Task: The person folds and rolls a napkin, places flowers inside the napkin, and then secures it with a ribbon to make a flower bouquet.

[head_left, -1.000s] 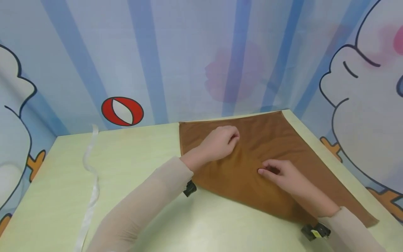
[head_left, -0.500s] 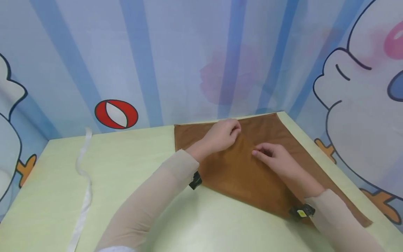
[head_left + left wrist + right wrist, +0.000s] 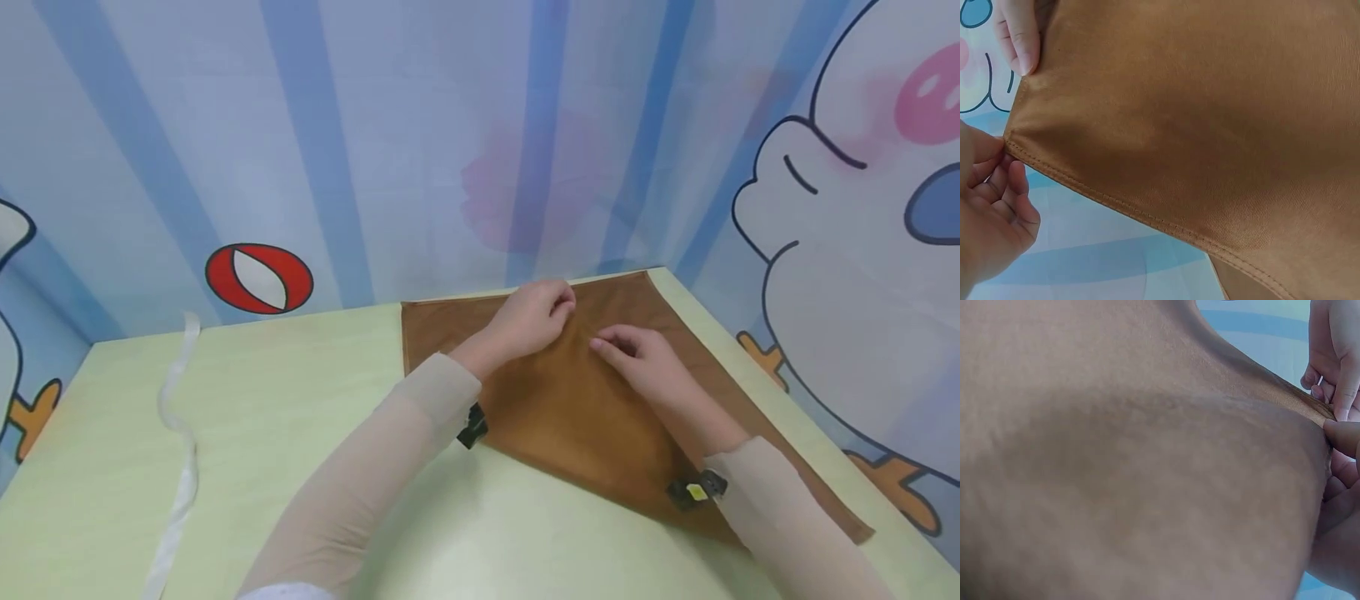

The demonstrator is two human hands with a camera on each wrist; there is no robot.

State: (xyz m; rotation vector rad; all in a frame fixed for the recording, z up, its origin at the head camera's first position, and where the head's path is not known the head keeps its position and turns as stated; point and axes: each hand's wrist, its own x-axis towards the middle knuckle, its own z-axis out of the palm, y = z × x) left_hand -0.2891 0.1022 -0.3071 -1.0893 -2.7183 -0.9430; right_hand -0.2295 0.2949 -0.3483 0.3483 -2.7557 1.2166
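Note:
A brown cloth (image 3: 585,425) with a stitched hem spreads over the right part of the table, its near part raised by both hands. My left hand (image 3: 528,321) pinches the cloth at a hemmed corner, which shows in the left wrist view beside the left hand (image 3: 997,194). Close to the right of it, my right hand (image 3: 645,367) pinches the cloth's edge between thumb and fingers. In the right wrist view the near cloth (image 3: 1135,487) is blurred and covers most of the picture, with the right hand's thumb (image 3: 1342,434) at its edge.
A white ribbon-like strip (image 3: 180,425) runs wavily across the left side of the pale yellow-green table (image 3: 300,400). A printed backdrop (image 3: 420,167) rises right behind the table's back edge and along its right side.
Both hands have moved toward the back of the table, the right one further and nearer to the left, drawing the raised cloth with them. The head view has shifted slightly right.

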